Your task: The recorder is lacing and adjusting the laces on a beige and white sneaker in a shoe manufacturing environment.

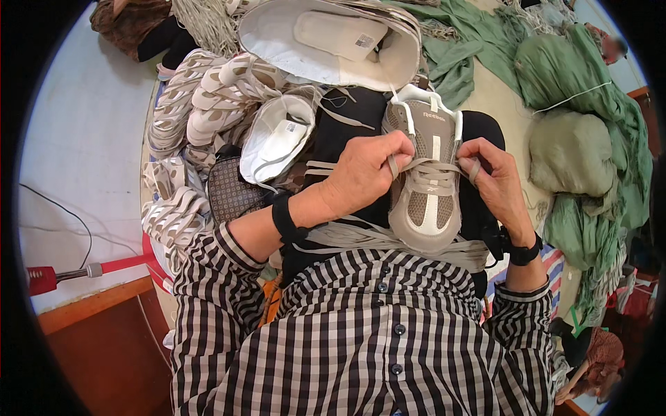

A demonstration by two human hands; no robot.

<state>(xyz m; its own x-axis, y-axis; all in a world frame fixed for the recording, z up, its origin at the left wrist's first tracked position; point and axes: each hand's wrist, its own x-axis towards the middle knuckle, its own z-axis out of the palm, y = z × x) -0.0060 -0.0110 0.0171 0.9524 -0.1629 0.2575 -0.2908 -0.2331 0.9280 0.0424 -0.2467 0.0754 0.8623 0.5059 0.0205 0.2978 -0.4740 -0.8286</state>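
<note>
On my lap lies a beige and white shoe upper point(424, 215), its toe toward me and its tongue pointing away. A flat beige shoelace point(431, 168) crosses its lower part. My left hand point(361, 173) is closed at the upper's left side, pinching one end of the lace between thumb and fingers. At the right side, my right hand point(494, 179) grips the other end, its fingers curled. A bundle of loose beige laces point(347, 236) lies across my lap, partly under the toe.
Stacked shoe uppers point(173, 111) are piled at the left. Two white uppers stand nearer, a large one point(277, 48) beyond my lap and a smaller one point(277, 145) by my left forearm. A patterned bag point(236, 184) sits there too. Green sacks point(572, 152) lie at the right.
</note>
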